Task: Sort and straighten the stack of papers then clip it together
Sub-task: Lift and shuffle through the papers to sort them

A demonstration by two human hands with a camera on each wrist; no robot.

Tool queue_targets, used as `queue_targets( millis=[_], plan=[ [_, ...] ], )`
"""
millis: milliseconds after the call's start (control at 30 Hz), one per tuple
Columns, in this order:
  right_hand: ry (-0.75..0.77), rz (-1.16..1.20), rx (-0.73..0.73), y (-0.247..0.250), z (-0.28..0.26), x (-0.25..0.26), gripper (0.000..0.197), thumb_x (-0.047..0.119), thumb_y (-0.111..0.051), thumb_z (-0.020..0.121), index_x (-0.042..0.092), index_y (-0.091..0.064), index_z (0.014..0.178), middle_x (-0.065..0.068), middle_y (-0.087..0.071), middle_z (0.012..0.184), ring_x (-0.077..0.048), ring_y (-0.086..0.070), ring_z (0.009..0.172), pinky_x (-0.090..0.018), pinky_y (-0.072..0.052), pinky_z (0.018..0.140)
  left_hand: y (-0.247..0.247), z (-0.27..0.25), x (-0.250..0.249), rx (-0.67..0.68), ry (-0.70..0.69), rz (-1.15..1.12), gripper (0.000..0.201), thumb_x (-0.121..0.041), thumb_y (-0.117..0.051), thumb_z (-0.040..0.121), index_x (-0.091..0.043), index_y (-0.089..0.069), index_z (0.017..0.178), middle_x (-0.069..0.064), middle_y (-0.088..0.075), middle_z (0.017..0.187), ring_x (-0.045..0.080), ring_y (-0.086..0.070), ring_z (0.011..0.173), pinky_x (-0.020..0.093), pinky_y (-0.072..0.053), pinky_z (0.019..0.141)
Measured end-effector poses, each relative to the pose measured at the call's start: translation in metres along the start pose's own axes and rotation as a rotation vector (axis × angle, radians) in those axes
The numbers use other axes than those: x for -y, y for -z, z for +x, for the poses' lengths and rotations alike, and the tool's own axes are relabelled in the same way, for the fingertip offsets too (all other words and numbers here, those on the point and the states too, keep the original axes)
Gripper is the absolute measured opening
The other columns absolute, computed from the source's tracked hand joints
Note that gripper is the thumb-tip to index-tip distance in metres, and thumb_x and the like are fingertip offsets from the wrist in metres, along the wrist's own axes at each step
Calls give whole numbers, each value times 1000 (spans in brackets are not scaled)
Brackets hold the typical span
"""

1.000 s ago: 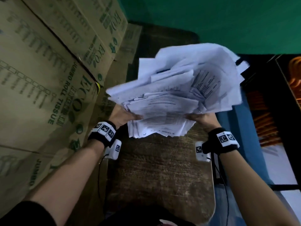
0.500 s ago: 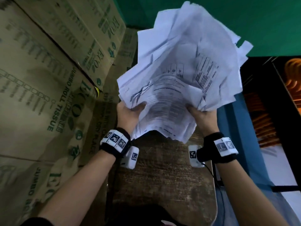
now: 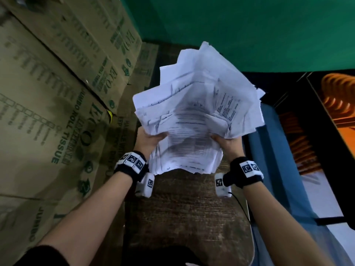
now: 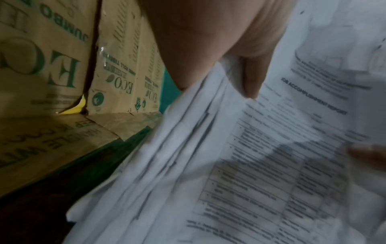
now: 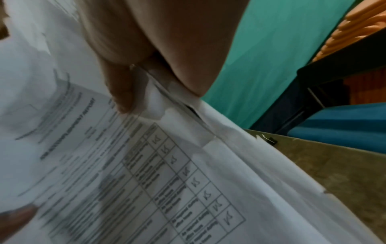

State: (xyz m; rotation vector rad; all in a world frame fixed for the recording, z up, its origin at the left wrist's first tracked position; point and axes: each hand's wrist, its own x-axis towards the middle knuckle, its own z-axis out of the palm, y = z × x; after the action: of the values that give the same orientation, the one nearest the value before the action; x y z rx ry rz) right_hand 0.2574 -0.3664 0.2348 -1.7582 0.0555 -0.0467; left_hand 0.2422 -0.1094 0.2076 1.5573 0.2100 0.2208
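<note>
Papers (image 3: 197,120), crumpled, uneven, printed w/ tables, held tilted above wooden table (image 3: 184,217); cardboard boxes (image 3: 57,93) at 9 o'clock. Left hand (image 3: 148,140) & right hand (image 3: 227,144) pinch both sides, thumbs on top.

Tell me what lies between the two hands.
The stack of papers spans the gap between left hand and right hand, each gripping one side; the head view shows this.
</note>
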Motion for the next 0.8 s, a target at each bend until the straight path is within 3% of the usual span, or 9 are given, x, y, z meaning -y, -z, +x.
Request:
queue_targets(
  millis=[100, 200, 300, 400, 467, 533, 600, 700, 800],
  plan=[
    [35, 20, 30, 5, -3, 12, 59, 0, -77, 78, 5, -54, 131, -1, -63, 127, 2, -62, 110, -15, -49, 90, 7, 0, 8, -109, -16, -58, 35, -8, -85, 68, -20, -68, 97, -7, -70, 101, -7, -67, 88, 14, -53, 77],
    [-25, 25, 144, 18, -9, 5, 59, -5, -78, 75, 9, -58, 128, 1, -65, 125, -8, -62, 115, -24, -52, 93, 28, -1, 18, -8, 17, -40, 49, -9, -89, 61, -28, -69, 100, -7, -71, 110, 12, -67, 106, 30, -55, 89],
    [-130, -80, 146, 21, -9, -9, 46, 3, -82, 74, 8, -64, 116, 6, -69, 117, -1, -65, 106, -26, -52, 96, 36, -4, 19, 97, 118, -61, 38, 9, -80, 59, -12, -66, 88, -11, -75, 82, 7, -72, 82, 34, -59, 81],
    [-434, -109, 124, 22, 1, -33, 24, 13, -74, 83, 11, -62, 103, 12, -65, 97, 2, -64, 82, -10, -52, 71, 36, -2, 14, 174, 136, -34, 43, 14, -76, 59, -10, -58, 90, -15, -74, 76, -1, -70, 73, 27, -61, 68],
    [-594, -199, 128, 17, 5, -42, 47, 38, -76, 79, 9, -63, 115, 0, -67, 114, -15, -64, 99, -20, -52, 84, 34, 3, 14, 187, 119, 90, 46, 6, -82, 58, -17, -60, 91, -11, -71, 87, -5, -67, 78, 35, -59, 78],
    [-414, -189, 116, 5, 8, -37, 52, 37, -78, 78, 12, -61, 120, 5, -61, 118, -7, -60, 102, -18, -49, 94, 29, 4, 14, 155, 97, 182, 29, -20, -88, 63, -30, -68, 82, 3, -70, 91, 12, -69, 84, 46, -56, 84],
    [-156, -12, 47, -9, 2, -8, 40, 9, -75, 82, 13, -60, 119, 10, -63, 107, 9, -63, 88, -3, -47, 78, 20, 1, 4, 54, 18, 155, 30, -39, -87, 61, -42, -71, 87, 0, -71, 102, 20, -68, 95, 42, -55, 89],
    [81, 131, 17, -11, -3, 15, 41, -4, -74, 79, 20, -63, 110, 22, -69, 100, 12, -65, 90, -7, -50, 75, 12, -5, -14, -108, -81, -56, 37, -12, -87, 65, -29, -70, 93, -17, -73, 97, 3, -69, 94, 31, -56, 86],
    [4, 90, 175, -3, -11, 9, 50, -1, -79, 76, 8, -61, 122, 8, -70, 114, -6, -67, 107, -26, -56, 87, 14, -13, -9, -182, -23, -102, 46, -10, -87, 62, -11, -66, 103, -17, -68, 97, -11, -65, 82, 15, -54, 77]
  ],
)
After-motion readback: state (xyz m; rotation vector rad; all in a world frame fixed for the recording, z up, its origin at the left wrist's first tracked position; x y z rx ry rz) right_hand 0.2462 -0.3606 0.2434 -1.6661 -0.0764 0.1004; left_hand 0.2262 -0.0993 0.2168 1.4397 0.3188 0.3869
